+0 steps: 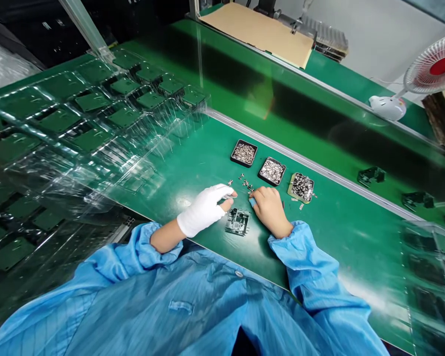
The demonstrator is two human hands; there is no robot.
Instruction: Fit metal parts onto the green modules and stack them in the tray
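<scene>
My left hand (204, 208) wears a white glove with bare fingertips. It rests on the green mat, fingers pinched together near a few loose screws (245, 183). My right hand (270, 208) is bare, with a blue cot on one fingertip, and lies curled on the mat beside those screws. What either hand pinches is too small to make out. A small dark metal part (237, 221) lies flat between the two hands. Behind the hands stand three small trays of silvery screws (244, 153) (272, 171) (302, 187).
Stacks of clear plastic blister trays (96, 118) fill the left side. A conveyor belt (319, 113) runs behind a metal rail, carrying dark parts (371, 175). A small fan (430, 69) stands at the far right. More clear trays (430, 277) sit at the right.
</scene>
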